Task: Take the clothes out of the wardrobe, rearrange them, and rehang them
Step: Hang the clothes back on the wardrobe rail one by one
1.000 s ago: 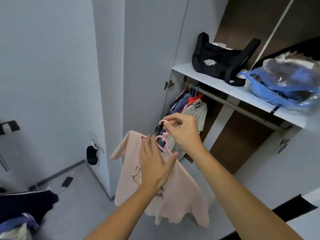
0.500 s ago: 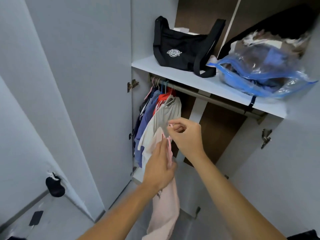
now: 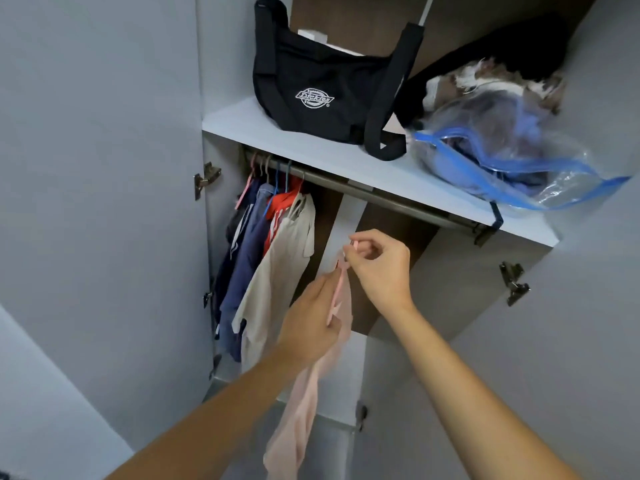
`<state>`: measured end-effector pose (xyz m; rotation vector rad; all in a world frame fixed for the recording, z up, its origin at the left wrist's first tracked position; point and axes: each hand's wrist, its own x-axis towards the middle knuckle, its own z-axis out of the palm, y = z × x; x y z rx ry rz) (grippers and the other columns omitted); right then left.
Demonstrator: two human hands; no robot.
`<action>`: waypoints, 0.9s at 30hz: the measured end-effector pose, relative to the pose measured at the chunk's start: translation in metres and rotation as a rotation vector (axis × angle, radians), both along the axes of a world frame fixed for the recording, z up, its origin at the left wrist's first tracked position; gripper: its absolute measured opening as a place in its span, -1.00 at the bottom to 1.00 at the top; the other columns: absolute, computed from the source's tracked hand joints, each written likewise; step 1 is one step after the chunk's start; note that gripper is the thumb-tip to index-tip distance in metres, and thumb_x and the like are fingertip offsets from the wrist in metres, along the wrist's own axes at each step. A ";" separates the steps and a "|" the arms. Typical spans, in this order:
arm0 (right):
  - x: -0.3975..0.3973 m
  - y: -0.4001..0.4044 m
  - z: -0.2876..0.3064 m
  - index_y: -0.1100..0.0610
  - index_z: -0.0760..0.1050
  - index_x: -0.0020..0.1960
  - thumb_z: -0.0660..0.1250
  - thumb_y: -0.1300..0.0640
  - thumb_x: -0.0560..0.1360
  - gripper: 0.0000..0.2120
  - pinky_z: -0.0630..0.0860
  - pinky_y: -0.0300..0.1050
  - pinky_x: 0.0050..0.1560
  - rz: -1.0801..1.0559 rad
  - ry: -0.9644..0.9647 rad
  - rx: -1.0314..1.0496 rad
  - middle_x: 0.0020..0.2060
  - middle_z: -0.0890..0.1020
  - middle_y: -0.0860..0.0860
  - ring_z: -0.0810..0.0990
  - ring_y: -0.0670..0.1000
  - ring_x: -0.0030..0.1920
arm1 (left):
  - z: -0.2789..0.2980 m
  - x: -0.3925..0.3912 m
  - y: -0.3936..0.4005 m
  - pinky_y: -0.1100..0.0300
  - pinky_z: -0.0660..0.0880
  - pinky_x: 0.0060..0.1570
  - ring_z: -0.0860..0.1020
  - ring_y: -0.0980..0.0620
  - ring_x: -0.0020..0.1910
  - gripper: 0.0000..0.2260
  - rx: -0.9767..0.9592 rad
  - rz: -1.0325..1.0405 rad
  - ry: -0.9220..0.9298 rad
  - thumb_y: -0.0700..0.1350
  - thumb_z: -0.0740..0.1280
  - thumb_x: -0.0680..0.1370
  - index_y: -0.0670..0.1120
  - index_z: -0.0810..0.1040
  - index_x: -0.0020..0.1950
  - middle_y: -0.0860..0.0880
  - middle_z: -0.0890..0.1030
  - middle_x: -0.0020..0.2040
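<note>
- Across the whole view: open wardrobe, grey panels, dark brown back wall; one door swung out at 9 o'clock, another at 3 o'clock with a metal hinge.
- At 12 to 2 o'clock: white shelf. On it, a black shoulder bag with a white logo; at 2 o'clock beside it, a clear storage bag with a blue zip edge, stuffed with fabric, overhanging the shelf front.
- Just under the shelf: hanging rail, running from 11 o'clock down toward 3 o'clock.
- At 10 o'clock on the rail: hung clothes bunched at its left end — dark blue, red with white stripes, beige outermost.
- Centre to 6 o'clock: pink shirt, on a pink hanger, held below the rail, just right of the beige garment, draping down edge-on.
- Left hand: fingers curled on the shirt and hanger shoulder, grasping both.
- Right hand: fingertips pinching the hanger's hook at the top, below the rail, not touching it.
</note>
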<state>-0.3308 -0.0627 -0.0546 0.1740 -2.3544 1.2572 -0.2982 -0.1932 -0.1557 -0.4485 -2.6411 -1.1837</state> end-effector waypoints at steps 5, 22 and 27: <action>-0.031 -0.018 -0.004 0.03 0.71 0.09 0.55 0.12 0.52 -0.84 0.68 -0.05 0.01 -0.007 0.004 0.020 -0.15 0.68 -0.09 0.67 -0.06 -0.09 | -0.001 -0.037 -0.026 0.12 0.58 0.24 0.49 0.07 0.34 -0.23 -0.020 -0.024 0.045 -0.29 0.39 0.52 0.02 0.16 0.67 0.03 0.47 0.45; -0.213 -0.037 -0.050 0.02 0.52 0.44 0.52 0.06 0.55 -0.52 0.30 -0.43 0.36 0.177 0.093 0.331 0.34 0.58 -0.12 0.46 -0.23 0.35 | -0.024 -0.203 -0.056 0.16 0.30 0.47 0.33 0.00 0.55 -0.30 -0.077 0.179 0.216 -0.22 0.41 0.56 -0.02 0.23 0.66 -0.02 0.36 0.59; -0.256 -0.050 -0.056 0.01 0.48 0.47 0.47 0.04 0.59 -0.53 0.44 -0.13 0.46 0.190 0.066 0.343 0.37 0.56 -0.09 0.47 -0.14 0.40 | -0.034 -0.255 -0.059 0.00 0.50 0.34 0.46 -0.07 0.41 -0.37 -0.111 0.209 0.202 -0.23 0.44 0.52 -0.07 0.35 0.58 -0.07 0.51 0.42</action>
